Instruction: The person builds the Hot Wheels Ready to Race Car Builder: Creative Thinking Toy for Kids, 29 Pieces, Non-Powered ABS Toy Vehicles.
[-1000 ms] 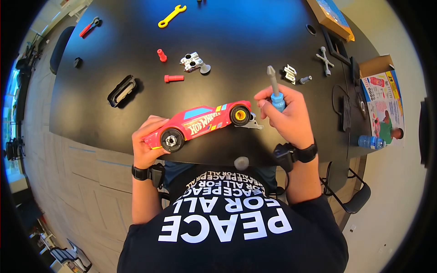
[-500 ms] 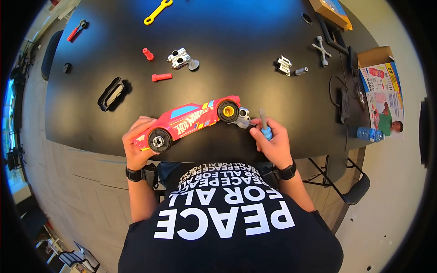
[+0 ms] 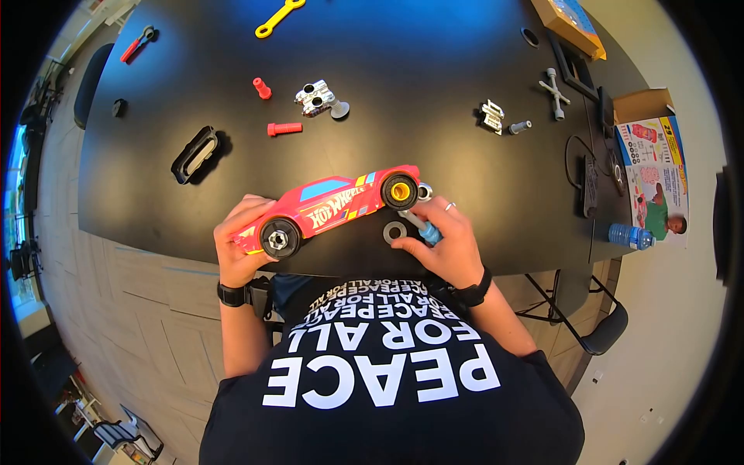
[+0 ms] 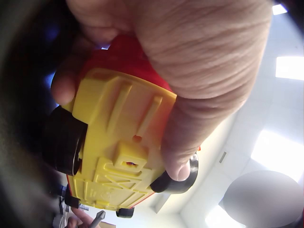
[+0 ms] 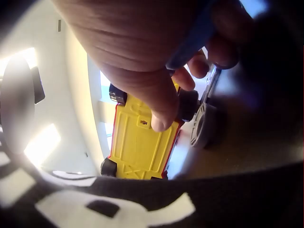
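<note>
My left hand [image 3: 239,240] grips one end of a red toy car [image 3: 329,205] with black wheels, holding it tilted near the table's front edge. The car's yellow underside [image 4: 118,118] faces the left wrist camera, with the thumb across it. Beside the other end, my right hand [image 3: 457,246] holds a toy screwdriver by its blue handle [image 3: 429,232]. Its grey shaft slants toward the wheel with the yellow hub [image 3: 400,191]. Close to the right thumb is a grey ring-shaped piece [image 3: 394,232]. Behind the car's raised end, a silver part [image 3: 425,191] is mostly hidden.
On the black table [image 3: 372,93] lie red bolts [image 3: 285,129], a chrome engine-like piece [image 3: 315,98], a black oval part [image 3: 194,155], a yellow wrench [image 3: 279,17], a grey cross wrench [image 3: 554,94] and a silver part [image 3: 491,116]. A water bottle [image 3: 630,236] and printed box [image 3: 653,174] are right.
My right hand has come down and left to the car's raised end, and the screwdriver has tipped from upright toward the car. The grey ring now shows. My left hand keeps its grip.
</note>
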The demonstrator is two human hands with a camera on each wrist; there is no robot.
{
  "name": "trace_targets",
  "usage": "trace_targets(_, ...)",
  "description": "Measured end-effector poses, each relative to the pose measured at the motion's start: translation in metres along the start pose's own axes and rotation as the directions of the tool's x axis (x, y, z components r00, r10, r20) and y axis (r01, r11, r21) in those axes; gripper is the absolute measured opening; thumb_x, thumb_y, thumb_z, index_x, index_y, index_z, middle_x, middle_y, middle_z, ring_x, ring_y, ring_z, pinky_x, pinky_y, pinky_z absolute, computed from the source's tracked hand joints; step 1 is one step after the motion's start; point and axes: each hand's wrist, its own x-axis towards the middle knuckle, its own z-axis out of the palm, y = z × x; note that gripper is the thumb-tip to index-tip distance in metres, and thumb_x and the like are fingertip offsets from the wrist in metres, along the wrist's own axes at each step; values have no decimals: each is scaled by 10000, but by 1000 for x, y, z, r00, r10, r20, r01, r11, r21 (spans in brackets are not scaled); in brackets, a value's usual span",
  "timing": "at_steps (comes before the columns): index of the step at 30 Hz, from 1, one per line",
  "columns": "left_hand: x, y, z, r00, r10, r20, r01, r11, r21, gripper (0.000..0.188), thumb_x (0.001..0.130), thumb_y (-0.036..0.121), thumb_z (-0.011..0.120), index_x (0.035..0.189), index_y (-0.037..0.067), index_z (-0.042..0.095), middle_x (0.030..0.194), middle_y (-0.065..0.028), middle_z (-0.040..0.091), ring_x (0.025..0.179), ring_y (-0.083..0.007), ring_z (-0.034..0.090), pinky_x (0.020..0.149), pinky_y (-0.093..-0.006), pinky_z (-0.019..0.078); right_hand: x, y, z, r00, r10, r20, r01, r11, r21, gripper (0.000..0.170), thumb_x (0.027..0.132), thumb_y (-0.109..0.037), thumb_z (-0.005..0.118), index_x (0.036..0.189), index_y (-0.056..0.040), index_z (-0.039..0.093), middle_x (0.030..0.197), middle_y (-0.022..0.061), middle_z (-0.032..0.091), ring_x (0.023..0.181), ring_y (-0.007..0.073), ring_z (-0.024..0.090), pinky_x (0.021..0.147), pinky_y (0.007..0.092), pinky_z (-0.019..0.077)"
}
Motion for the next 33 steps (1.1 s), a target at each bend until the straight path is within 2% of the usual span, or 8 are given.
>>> trace_targets(9, 2, 3, 3, 1000, 3, -11, -3, 1000, -2, 772, 714, 333, 1032, 1315, -77, 774, 1224, -185, 761, 1134, -312, 674, 1014, -436, 525, -4, 15, 3, 993, -5, 116, 4, 1000, 12, 194, 879, -15, 891, 1039, 2, 782, 1071, 102, 734, 901, 268, 723, 794, 375, 580)
trace_targets(12, 3, 4, 4, 1000, 4, -9, -4, 1000, 3, 768, 710, 330, 1033, 1309, -78, 778, 1210, -182, 762, 1132, -311, 674, 1013, -436, 524, -10, 19, 0, 990, 54, 130, -90, 955, 282, 187, 927, 15, 861, 1081, 30, 755, 1064, 110, 774, 808, 183, 729, 708, 310, 583)
trace_targets(14, 3, 4, 4, 1000, 2, -8, -2, 1000, -3, 766, 709, 329, 1033, 1306, -78, 779, 1203, -181, 763, 1130, -310, 673, 1011, -436, 524, -15, 9, -2, 959, 247, 138, -281, 781, 557, 163, 1011, -19, 789, 1164, -9, 732, 1020, 101, 807, 792, 158, 738, 639, 311, 548)
trace_targets(17, 3, 3, 3, 1000, 9, -2, -9, 1000, -4, 770, 707, 326, 1032, 1309, -80, 777, 1206, -181, 761, 1128, -310, 673, 1009, -437, 524, -19, 11, -7, 954, 276, 120, -280, 668, 689, 195, 1051, -1, 750, 1241, -4, 708, 1022, 87, 796, 746, 92, 704, 567, 232, 504)
trace_targets(21, 2, 1, 2, 1000, 23, 3, -23, 1000, 7, 774, 713, 358, 1036, 1304, -69, 779, 1218, -184, 763, 1121, -319, 675, 1003, -443, 527, -5, -7, -25, 948, 317, -16, -212, 670, 711, 204, 1080, -15, 717, 1274, -20, 655, 992, 75, 770, 739, 83, 692, 535, 212, 471)
trace_targets(26, 2, -4, -1, 995, 90, 43, -92, 994, 52, 764, 727, 388, 1035, 1299, -52, 784, 1228, -188, 766, 1113, -326, 678, 995, -445, 532, 29, -47, -57, 960, 279, 13, -214, 705, 676, 235, 1065, -49, 756, 1269, -26, 643, 933, 37, 731, 678, 52, 647, 537, 225, 472)
trace_targets(29, 3, -4, -1, 993, 108, 57, -111, 992, 56, 752, 735, 380, 1035, 1300, -47, 785, 1227, -191, 768, 1108, -324, 679, 991, -445, 534, 39, -61, -61, 978, 201, 62, -207, 873, 442, 139, 1026, -40, 790, 1146, -16, 725, 922, 21, 687, 659, 57, 631, 547, 263, 481)
trace_targets(33, 2, -3, -1, 993, 108, 56, -112, 990, 83, 742, 737, 371, 1036, 1300, -43, 786, 1224, -192, 771, 1103, -323, 682, 989, -445, 535, 44, -65, -54, 996, 93, 1, -86, 910, 406, 98, 1016, -29, 794, 1106, -12, 761, 981, 33, 681, 630, 63, 615, 551, 249, 481)
